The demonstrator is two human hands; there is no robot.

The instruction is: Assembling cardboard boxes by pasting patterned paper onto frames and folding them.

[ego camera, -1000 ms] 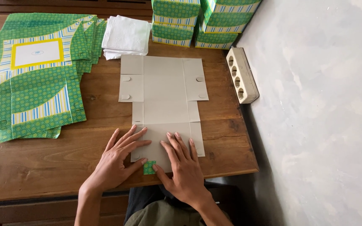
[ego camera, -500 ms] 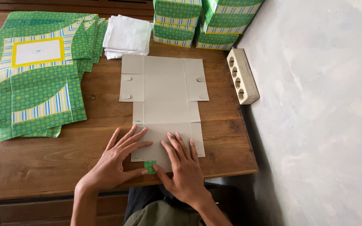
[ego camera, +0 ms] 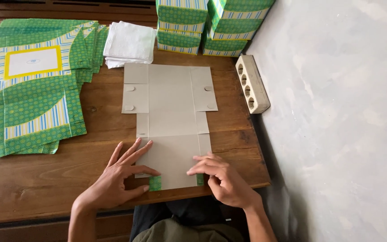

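A flat grey cardboard box blank [ego camera: 171, 103] lies printed side down on the wooden table [ego camera: 32, 183], its near end at the table's front edge. My left hand [ego camera: 119, 177] rests on the blank's near left corner, fingers spread, thumb beside a small green folded tab [ego camera: 155, 183]. My right hand [ego camera: 222, 177] presses the near right corner, fingers bent over another green folded tab [ego camera: 199, 179]. Neither hand lifts the blank off the table.
A stack of flat green, blue-striped box blanks [ego camera: 32, 89] covers the table's left side. Folded white paper sheets [ego camera: 130, 44] lie at the back. Assembled green boxes [ego camera: 207, 24] stand stacked behind. A beige power strip [ego camera: 251, 84] lies against the grey wall [ego camera: 337, 112] on the right.
My right hand has slid right to the blank's near right corner and curled its fingers. A second green tab is folded up there. My left hand stays at the left corner.
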